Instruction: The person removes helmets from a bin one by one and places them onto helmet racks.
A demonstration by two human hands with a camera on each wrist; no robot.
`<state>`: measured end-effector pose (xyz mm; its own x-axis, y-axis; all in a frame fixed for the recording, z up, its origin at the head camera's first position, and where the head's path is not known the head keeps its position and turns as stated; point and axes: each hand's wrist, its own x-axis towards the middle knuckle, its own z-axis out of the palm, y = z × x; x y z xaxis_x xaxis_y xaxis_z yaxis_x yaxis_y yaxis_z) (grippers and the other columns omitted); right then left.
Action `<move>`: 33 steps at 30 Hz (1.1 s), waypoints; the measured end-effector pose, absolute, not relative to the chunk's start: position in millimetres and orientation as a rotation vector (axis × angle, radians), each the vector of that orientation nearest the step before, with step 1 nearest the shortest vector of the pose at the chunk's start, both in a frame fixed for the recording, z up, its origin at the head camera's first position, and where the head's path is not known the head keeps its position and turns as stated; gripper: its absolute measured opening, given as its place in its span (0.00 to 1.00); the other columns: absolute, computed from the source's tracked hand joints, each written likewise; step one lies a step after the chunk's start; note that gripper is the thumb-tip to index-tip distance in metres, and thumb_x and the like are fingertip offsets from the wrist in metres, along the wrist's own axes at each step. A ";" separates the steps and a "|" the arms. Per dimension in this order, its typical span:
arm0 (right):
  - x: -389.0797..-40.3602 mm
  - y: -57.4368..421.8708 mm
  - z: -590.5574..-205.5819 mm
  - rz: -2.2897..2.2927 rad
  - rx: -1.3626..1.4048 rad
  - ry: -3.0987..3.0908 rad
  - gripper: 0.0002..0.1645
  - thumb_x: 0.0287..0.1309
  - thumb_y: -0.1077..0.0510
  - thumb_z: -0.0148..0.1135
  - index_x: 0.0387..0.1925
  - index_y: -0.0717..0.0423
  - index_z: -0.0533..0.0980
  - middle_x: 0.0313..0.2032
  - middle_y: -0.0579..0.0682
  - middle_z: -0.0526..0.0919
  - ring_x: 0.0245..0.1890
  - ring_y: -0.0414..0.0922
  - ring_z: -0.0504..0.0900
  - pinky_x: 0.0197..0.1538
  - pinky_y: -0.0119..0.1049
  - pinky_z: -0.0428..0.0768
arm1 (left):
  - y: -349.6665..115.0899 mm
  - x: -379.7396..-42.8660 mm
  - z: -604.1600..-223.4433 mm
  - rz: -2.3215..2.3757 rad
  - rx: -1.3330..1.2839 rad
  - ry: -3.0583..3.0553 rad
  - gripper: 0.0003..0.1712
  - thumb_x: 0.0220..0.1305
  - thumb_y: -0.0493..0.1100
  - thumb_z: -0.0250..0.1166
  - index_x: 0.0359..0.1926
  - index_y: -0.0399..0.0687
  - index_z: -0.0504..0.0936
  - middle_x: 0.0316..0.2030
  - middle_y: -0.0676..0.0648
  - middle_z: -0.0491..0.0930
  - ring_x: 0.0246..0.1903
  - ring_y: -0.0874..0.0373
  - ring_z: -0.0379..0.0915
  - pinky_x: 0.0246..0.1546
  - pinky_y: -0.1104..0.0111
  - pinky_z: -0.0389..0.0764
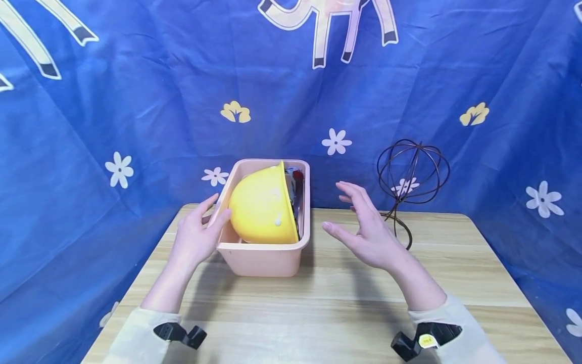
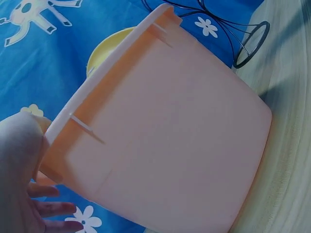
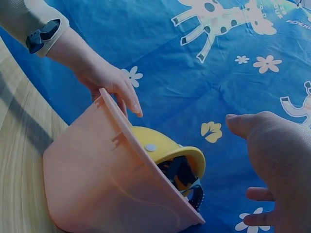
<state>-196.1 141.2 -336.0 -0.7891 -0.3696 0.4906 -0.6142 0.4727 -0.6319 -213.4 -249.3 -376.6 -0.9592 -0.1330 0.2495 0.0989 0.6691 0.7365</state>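
Observation:
A yellow hard hat (image 1: 261, 207) lies on its side in a pink plastic bin (image 1: 265, 260), its brim toward the right. Black straps (image 3: 182, 170) show inside the hat in the right wrist view. My left hand (image 1: 195, 230) grips the bin's left rim, thumb over the edge near the hat and fingers along the outside. To the right of the bin, my right hand (image 1: 366, 230) hovers apart from it, fingers spread and holding nothing.
A dark wire stand (image 1: 397, 202) with a globe-shaped top stands at the back right of the wooden table (image 1: 291, 313). Blue printed cloth (image 1: 182, 101) hangs behind and along both sides.

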 end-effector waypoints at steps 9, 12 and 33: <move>-198.2 139.8 -337.6 1.240 0.822 -2.443 0.48 0.69 0.44 0.71 0.82 0.44 0.58 0.78 0.43 0.59 0.73 0.51 0.70 0.72 0.54 0.69 | -248.3 -214.8 -378.5 -1.264 0.052 -2.572 0.37 0.78 0.54 0.62 0.82 0.54 0.65 0.70 0.35 0.75 0.62 0.34 0.77 0.54 0.43 0.82; -199.6 139.0 -338.3 1.235 0.826 -2.451 0.48 0.70 0.43 0.70 0.82 0.43 0.58 0.78 0.42 0.58 0.73 0.50 0.69 0.72 0.52 0.69 | -247.2 -215.4 -376.7 -1.310 0.083 -2.584 0.36 0.79 0.52 0.61 0.82 0.55 0.64 0.68 0.34 0.76 0.64 0.34 0.75 0.57 0.43 0.79; -209.2 128.7 -344.9 1.213 0.894 -2.453 0.45 0.71 0.42 0.69 0.81 0.40 0.61 0.77 0.38 0.60 0.71 0.44 0.71 0.70 0.53 0.72 | -245.8 -210.8 -383.1 -1.382 0.234 -2.494 0.27 0.78 0.45 0.61 0.74 0.49 0.76 0.57 0.32 0.83 0.54 0.41 0.84 0.51 0.53 0.84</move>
<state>-209.2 128.7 -344.9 -0.7762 -0.4107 0.4784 -0.6295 0.4616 -0.6250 -210.8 -245.8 -383.1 -0.9478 -0.2736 0.1638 -0.0061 0.5291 0.8485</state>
